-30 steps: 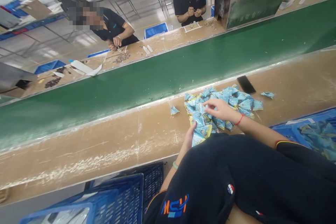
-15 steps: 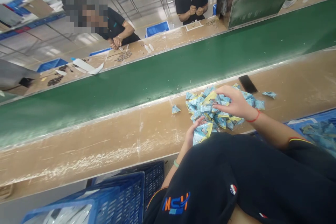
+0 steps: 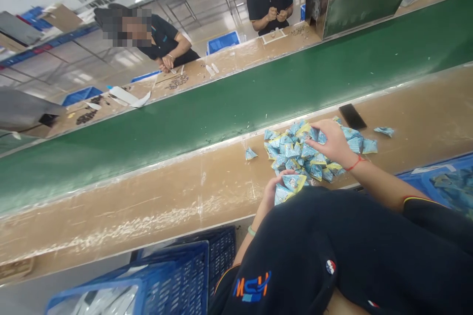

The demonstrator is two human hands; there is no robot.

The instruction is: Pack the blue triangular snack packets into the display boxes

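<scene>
In the head view, my left hand (image 3: 272, 192) is closed around blue-and-yellow pyramid-shaped packets (image 3: 290, 188), close against my shirt. My right hand (image 3: 332, 143) is over the right part of a pile of similar packets (image 3: 291, 150) on the brown work surface. Its thumb and fingers pinch a packet (image 3: 313, 135) at the pile; the hand hides part of it. One loose packet (image 3: 250, 154) lies left of the pile, and another packet (image 3: 384, 131) lies to the right.
A dark phone-like slab (image 3: 352, 116) lies behind the pile. Beyond runs a green belt (image 3: 207, 123), with two co-workers across it. Blue crates (image 3: 173, 275) stand below left, and a blue bin of packets (image 3: 453, 187) is at right. A metal housing (image 3: 362, 0) stands over the belt.
My right hand has moved slightly right and is lower over the pile; the packet it held raised before now sits among the others. My left hand still holds packets. The view has shifted slightly.
</scene>
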